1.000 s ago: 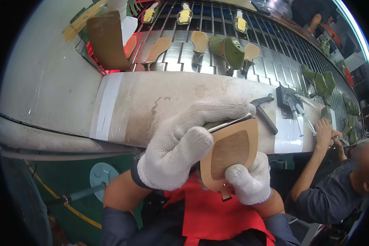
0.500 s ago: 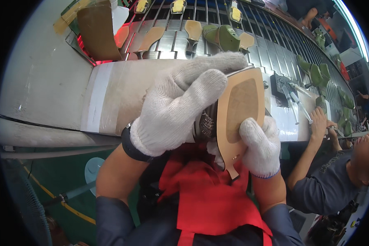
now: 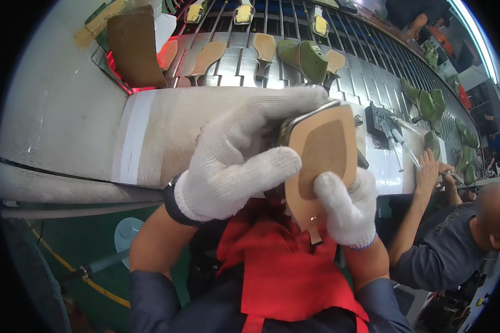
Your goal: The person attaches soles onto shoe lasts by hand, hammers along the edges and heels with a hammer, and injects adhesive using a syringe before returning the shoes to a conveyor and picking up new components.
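Observation:
Both my hands wear white knit gloves and hold one shoe [image 3: 323,152] between them in front of my chest. Its tan underside, with a darker inset patch and a narrow tail at the bottom, faces up toward me. My left hand [image 3: 236,161] is around the left side, thumb on the edge and fingers stretched behind the upper end. On the lower right, my right hand [image 3: 347,208] grips it, thumb lying on the tan face and the other fingers hidden behind. A dark rim shows along the upper left edge; the rest of the shoe's body is hidden.
Beyond the bench edge [image 3: 172,122], a slatted metal conveyor carries tan soles [image 3: 209,55] and green shoe lasts [image 3: 311,58]. A brown board [image 3: 136,50] stands at a red-lit opening on the left. On the right are syringes [image 3: 395,141] and a co-worker's arm [image 3: 419,194].
The shoe has turned so its tan underside faces me more squarely, and it sits slightly lower. My left thumb has moved down and onto its edge; the dark textured side is now mostly hidden.

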The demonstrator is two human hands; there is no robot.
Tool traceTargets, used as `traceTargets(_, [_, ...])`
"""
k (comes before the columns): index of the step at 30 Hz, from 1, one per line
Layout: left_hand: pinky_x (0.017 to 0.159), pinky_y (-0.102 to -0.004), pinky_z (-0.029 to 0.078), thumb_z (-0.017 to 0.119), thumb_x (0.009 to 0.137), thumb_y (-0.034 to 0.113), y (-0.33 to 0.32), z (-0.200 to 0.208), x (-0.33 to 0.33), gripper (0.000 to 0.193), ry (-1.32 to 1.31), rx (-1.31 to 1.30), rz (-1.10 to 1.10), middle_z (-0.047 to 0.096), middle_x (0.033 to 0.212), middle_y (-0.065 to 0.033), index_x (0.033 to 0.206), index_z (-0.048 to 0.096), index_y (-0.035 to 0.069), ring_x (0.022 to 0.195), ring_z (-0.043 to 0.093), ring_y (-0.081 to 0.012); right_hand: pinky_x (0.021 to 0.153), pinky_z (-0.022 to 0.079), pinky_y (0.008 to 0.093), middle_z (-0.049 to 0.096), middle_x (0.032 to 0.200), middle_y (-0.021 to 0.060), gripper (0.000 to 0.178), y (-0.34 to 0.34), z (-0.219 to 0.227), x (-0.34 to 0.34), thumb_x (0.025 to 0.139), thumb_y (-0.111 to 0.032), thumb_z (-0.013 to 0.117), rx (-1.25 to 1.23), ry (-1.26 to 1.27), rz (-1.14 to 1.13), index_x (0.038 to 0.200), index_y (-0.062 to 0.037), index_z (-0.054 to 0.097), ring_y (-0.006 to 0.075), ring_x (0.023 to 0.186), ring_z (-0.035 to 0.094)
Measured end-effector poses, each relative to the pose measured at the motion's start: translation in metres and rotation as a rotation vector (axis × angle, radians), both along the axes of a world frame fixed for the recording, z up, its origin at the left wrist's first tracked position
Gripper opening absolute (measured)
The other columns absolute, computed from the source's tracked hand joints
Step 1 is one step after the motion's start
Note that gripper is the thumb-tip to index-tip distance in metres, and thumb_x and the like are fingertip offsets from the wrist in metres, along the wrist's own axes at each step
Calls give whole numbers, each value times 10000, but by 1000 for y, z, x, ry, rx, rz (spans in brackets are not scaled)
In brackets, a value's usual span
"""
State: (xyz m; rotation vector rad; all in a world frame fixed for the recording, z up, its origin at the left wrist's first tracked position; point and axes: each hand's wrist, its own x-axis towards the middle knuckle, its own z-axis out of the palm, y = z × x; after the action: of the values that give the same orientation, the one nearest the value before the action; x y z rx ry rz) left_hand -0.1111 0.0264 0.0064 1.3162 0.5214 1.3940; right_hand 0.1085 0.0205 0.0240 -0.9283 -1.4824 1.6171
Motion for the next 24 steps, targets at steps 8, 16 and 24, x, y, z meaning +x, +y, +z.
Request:
traceTargets(8, [1072, -558, 604, 739, 1056, 271, -56, 7, 4, 351, -93, -119, 257, 628, 1423, -421, 1240, 544, 45, 1298, 697, -450, 523, 510, 382, 660, 648, 117, 294, -19, -12, -1, 1044, -220, 663, 425, -162, 71, 884, 11, 749, 279, 547, 664])
traceTargets(16, [959, -518, 672, 798, 998, 176, -82, 24, -9, 316, -68, -246, 427, 708, 1281, -383, 1093, 527, 45, 1145, 774, -418, 525, 485, 440, 620, 678, 143, 152, -28, -11, -21, 923, -119, 805, 640, -231, 180, 858, 6, 747, 349, 564, 632])
traceTargets(24, [978, -468, 652, 729, 1016, 136, -82, 33, -22, 231, 198, -199, 600, 757, 1087, -276, 1018, 532, 16, 1018, 782, -302, 580, 543, 423, 706, 742, 139, 210, -27, -13, -41, 902, -178, 860, 669, -182, 242, 983, 1, 785, 331, 631, 710])
